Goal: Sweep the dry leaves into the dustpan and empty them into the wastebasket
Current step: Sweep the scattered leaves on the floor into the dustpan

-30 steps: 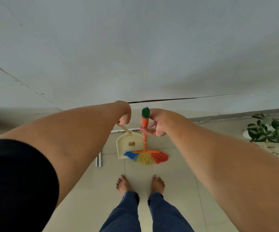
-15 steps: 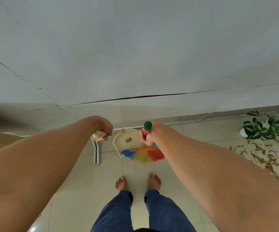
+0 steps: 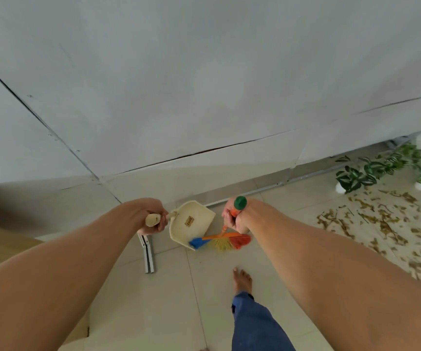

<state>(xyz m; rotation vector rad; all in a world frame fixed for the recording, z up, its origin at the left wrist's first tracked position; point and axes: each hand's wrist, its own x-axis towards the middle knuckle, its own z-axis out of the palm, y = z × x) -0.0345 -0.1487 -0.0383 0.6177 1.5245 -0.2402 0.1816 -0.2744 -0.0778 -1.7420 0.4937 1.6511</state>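
Single head view, looking steeply down past arms at floor (image 3: 169,287).

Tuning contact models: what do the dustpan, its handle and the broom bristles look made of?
The dustpan: cream, matte, moulded shape, likely plastic. The dustpan handle, gripped by the left hand: pale bare round end, looks like wood. The broom bristles: blue, yellow and red splayed fibres, probably synthetic, not certain.

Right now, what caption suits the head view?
Barefoot sweeper: left hand holds dustpan, right hand holds broom, dry leaves unswept.
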